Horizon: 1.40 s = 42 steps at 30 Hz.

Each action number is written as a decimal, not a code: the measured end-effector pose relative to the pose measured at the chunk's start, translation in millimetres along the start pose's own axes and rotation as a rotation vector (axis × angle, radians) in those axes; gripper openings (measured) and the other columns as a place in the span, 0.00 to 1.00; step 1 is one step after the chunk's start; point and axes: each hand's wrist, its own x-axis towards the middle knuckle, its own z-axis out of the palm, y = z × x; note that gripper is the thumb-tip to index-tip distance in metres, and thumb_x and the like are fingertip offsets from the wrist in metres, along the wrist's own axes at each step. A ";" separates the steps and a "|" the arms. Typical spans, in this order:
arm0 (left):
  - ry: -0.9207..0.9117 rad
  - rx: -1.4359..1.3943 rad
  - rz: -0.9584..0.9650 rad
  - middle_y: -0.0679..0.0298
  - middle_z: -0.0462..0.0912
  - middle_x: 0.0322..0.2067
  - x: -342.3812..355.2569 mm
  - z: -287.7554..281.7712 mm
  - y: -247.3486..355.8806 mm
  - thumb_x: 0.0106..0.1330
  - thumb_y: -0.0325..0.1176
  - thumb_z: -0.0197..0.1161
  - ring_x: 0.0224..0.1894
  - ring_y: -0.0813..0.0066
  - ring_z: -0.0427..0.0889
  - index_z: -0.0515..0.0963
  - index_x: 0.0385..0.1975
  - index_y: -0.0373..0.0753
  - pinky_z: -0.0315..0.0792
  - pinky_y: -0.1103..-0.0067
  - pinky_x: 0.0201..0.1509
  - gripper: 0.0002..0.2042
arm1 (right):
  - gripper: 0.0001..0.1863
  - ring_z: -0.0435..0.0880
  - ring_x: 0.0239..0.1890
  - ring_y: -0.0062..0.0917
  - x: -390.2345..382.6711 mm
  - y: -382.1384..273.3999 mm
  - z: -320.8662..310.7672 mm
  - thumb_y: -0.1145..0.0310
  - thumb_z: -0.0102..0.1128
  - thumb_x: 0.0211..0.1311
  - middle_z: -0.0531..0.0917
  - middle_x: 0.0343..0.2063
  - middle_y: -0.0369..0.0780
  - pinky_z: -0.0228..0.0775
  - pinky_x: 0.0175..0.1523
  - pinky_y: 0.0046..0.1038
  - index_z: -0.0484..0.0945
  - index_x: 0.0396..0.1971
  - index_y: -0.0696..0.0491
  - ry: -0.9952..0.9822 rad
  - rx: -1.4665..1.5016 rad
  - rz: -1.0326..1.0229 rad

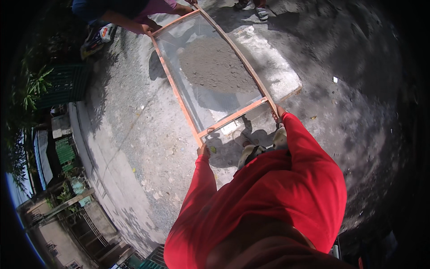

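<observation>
Between me and a co-worker hangs a wood-framed sieve screen (236, 115) with fine mesh. A mound of grey sand (215, 65) lies on the mesh, mostly toward its middle and right side. My left hand (203, 150) is closed round the near left handle end of the frame. Round the near right handle end, my right hand (279, 114) is closed too. At the far end, the co-worker's hands (148, 29) grip the frame's other corners.
A pale slab (286, 83) lies on the ground to the right of the screen. Another person's sandalled foot (262, 13) stands beyond it. Grey sand (354, 49) spreads over the ground at right. A green gate (62, 85) and plants border the left.
</observation>
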 end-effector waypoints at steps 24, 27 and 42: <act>0.006 -0.026 -0.010 0.70 0.56 0.06 -9.5 -5.7 1.7 0.44 0.34 0.50 0.06 0.77 0.56 0.62 0.17 0.42 0.49 0.79 0.07 0.06 | 0.25 0.56 0.05 0.16 5.6 8.7 3.2 0.41 0.30 0.49 0.61 0.05 0.30 0.46 0.12 0.21 0.62 0.12 0.47 -0.055 0.017 -0.013; 0.007 -0.010 -0.004 0.69 0.56 0.07 -5.2 -6.5 -0.2 0.44 0.35 0.50 0.06 0.77 0.56 0.63 0.18 0.41 0.50 0.79 0.07 0.06 | 0.22 0.57 0.06 0.16 0.5 9.9 2.1 0.45 0.34 0.52 0.62 0.06 0.31 0.46 0.11 0.18 0.63 0.15 0.48 -0.083 0.033 0.048; 0.015 -0.024 -0.066 0.69 0.62 0.09 10.9 7.4 -30.5 0.50 0.45 0.55 0.08 0.74 0.61 0.66 0.20 0.44 0.55 0.77 0.09 0.12 | 0.19 0.58 0.07 0.16 -9.8 -1.7 -11.7 0.45 0.35 0.51 0.61 0.07 0.31 0.45 0.11 0.20 0.62 0.14 0.45 0.027 0.044 0.002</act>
